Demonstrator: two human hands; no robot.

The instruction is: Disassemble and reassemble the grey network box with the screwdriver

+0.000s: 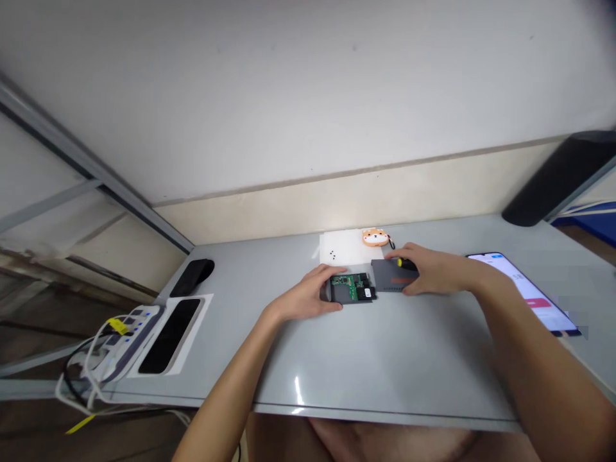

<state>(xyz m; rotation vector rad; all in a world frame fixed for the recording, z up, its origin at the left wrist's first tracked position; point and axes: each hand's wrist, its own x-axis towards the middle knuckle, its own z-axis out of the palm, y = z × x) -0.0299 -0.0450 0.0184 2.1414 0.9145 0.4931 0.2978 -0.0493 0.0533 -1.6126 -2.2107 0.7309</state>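
My left hand (312, 294) grips the left side of an opened SSD, thumb at the near edge and fingers at the far edge. Inside its dark grey casing (342, 294) shows a green circuit board (355, 282). My right hand (423, 269) is closed around the flat grey SSD cover (389, 276), which has reddish print and lies right beside the casing. A small yellow and black tool handle (405, 263), perhaps a screwdriver, sticks out from under the right hand's fingers. Behind the casing, several tiny dark screws (332, 255) lie on a white sheet (346, 244).
An orange animal-faced earphone case (375, 238) sits on the sheet. A lit phone (524, 289) lies under my right forearm. On the left are a dark phone (171, 337), a black pouch (190, 277) and a power strip (128, 343) with cables. A black cylinder (553, 179) stands back right.
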